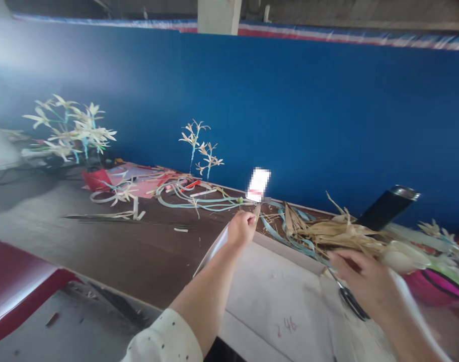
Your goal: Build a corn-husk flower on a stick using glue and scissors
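My left hand is closed in a pinch on a small dried husk piece, tan and pointed, above the far edge of a shallow white cardboard box. At the right, my right hand is blurred; its fingers are partly curled, with a gap between them, and I see nothing held. Scissors with black handles lie just beside and below it, at the box's right side. Beyond the box, dried tan husks are heaped with light blue strips tangled among them.
A phone with a bright screen leans against the blue partition. Further right a black flask stands tilted near a pink pouch. On the left are husk flowers in a red holder and pink sheets.
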Tool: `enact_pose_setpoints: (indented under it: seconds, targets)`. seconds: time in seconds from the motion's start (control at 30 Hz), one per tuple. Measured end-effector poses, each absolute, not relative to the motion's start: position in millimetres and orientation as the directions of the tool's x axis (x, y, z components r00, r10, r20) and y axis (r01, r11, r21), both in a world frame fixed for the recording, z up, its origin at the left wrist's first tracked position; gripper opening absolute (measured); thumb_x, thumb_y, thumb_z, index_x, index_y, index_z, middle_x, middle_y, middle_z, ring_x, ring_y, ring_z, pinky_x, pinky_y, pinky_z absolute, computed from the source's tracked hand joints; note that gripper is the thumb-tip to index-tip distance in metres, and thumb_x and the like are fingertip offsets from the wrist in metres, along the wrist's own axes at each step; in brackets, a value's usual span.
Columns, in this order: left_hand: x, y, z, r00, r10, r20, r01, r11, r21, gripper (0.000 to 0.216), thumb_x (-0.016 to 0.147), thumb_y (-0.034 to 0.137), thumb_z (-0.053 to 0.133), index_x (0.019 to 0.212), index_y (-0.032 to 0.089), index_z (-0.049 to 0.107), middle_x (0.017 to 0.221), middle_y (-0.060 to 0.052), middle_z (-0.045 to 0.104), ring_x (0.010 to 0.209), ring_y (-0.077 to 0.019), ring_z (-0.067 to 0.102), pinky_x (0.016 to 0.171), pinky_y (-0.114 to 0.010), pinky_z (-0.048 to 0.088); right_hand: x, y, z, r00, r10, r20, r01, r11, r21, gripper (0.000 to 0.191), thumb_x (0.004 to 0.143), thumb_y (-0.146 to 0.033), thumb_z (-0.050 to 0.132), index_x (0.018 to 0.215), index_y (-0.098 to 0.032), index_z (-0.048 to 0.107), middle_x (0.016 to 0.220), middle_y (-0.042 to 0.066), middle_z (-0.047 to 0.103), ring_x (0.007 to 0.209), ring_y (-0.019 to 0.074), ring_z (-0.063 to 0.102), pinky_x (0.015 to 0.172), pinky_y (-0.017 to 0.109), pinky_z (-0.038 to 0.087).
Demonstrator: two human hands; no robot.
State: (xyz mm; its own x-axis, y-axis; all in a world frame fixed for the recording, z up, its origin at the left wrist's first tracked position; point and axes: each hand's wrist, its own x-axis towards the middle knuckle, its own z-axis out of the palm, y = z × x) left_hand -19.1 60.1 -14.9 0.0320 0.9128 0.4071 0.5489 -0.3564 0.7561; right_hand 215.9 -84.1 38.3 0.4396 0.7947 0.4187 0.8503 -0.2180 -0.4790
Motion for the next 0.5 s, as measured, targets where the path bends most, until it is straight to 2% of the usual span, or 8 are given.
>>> enact_pose_setpoints:
  seconds: [0.07,0.2,0.4,0.5]
  targets:
    - [-19,60,-15,0.027,0.914,0.406,0.548,-0.353,0.759,0.018,0.081,0.020,0.052,0.081,0.020,0.069,0.084,-0.004,0.064,0.074,-0.0133,0.058,0.068,-0.023,0.041,181,-67,49,0.410,0.813,0.413,0.836,-0.155,-0.526,0.031,0.069,-0.055,0.057,0.076,-0.028,0.072,0.066,0.001,0.068,0.056,0.0201,0.061,0.053,0.029,0.042]
    - [-19,62,-16,0.022,0.914,0.404,0.523,-0.355,0.775,0.018,0.082,0.021,0.051,0.082,0.020,0.069,0.086,-0.003,0.064,0.078,-0.0135,0.058,0.071,-0.023,0.042,126,-26,40,0.395,0.781,0.484,0.767,0.010,-0.642,0.030,0.075,-0.047,0.054,0.086,-0.026,0.071,0.078,0.002,0.070,0.063,0.0186,0.063,0.059,0.028,0.044]
    - [-16,61,-21,0.045,0.890,0.454,0.559,-0.400,0.727,0.016,0.083,0.022,0.052,0.083,0.021,0.068,0.087,-0.002,0.063,0.080,-0.0140,0.058,0.073,-0.023,0.042,102,1,-2,0.466,0.681,0.565,0.728,0.068,-0.682,0.032,0.079,-0.045,0.053,0.093,-0.023,0.071,0.090,0.005,0.069,0.064,0.0162,0.059,0.063,0.027,0.043]
    - [-16,59,-22,0.077,0.851,0.520,0.570,-0.466,0.677,0.017,0.086,0.023,0.050,0.084,0.021,0.067,0.086,-0.003,0.062,0.081,-0.0140,0.058,0.074,-0.023,0.042,104,-2,-11,0.457,0.615,0.643,0.761,0.103,-0.640,0.033,0.081,-0.045,0.053,0.094,-0.022,0.071,0.089,0.006,0.067,0.064,0.0154,0.057,0.064,0.027,0.043]
